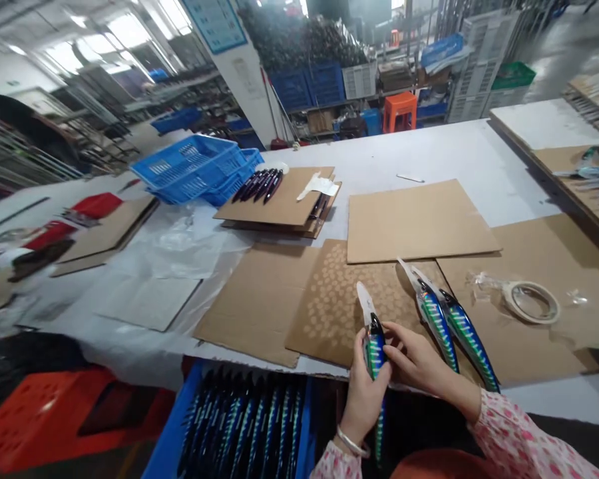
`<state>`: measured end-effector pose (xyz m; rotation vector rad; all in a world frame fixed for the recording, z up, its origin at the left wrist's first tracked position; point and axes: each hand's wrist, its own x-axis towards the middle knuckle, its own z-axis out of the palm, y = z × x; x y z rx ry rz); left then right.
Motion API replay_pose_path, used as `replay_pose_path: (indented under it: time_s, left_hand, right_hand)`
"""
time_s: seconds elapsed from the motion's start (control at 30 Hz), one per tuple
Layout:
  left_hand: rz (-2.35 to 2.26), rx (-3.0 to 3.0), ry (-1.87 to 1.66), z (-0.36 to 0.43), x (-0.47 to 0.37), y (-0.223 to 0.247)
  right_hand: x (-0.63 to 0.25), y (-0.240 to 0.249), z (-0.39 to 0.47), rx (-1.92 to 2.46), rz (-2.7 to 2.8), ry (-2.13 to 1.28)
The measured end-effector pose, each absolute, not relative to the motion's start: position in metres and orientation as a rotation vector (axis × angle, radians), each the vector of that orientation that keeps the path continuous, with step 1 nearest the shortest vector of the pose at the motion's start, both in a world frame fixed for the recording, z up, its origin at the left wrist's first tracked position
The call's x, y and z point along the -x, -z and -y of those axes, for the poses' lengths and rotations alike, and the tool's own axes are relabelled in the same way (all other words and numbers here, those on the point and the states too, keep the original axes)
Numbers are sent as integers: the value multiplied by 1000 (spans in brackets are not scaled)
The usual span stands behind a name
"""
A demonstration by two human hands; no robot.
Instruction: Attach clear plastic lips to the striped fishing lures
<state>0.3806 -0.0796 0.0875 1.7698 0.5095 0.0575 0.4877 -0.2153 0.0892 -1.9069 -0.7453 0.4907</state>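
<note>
A blue-green striped fishing lure point(376, 347) with a clear pale lip is held upright in front of me, above the near table edge. My left hand point(364, 396) is closed round its body, thumb in front. My right hand point(419, 364) pinches the same lure from the right side with its fingertips. Just right of my hands, two more striped lures point(436, 319) lie side by side on the cardboard, their lips pointing away from me. Below the table edge, a blue crate point(172, 426) holds several similar lures standing in rows.
A roll of clear tape point(532, 303) lies on cardboard at right. A bare cardboard sheet point(414, 219) lies beyond the lures. Farther left, stacked cardboard point(294, 189) bears several dark lures beside blue baskets point(187, 166). A red-orange crate point(44, 426) stands low at left.
</note>
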Motion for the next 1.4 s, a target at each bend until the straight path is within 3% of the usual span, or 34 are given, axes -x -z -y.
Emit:
replay_pose_path:
  time_s: [0.2,0.47,0.6,0.7,0.93,1.13,1.4]
  left_hand:
    - [-848,-2234,-275,-5,-406,-68]
    - [-1135,-2644,-326,-53,-412,-58]
    - [-1022,-2671,-548,-32,-413,-68]
    - [-628,-2572,-680,13,-417,-76]
    - [-174,-2465,-361,108,-414,-53]
    - [-163,-2463,-458,108,-410,-38]
    - [-413,-2197,-678,104,-409,-1]
  right_hand:
    - [-518,-86,269,2537,917,131]
    - [-488,-56,293,2658,1165,361]
    - [-458,-38,285,2553,1184,251]
    - [-437,-31,272,2449,1233,120]
    - [-465,-66,288,2109,1242,-70]
    - [-521,-69,374,2202,862,208]
    - [-535,-17,428,2275,790,516]
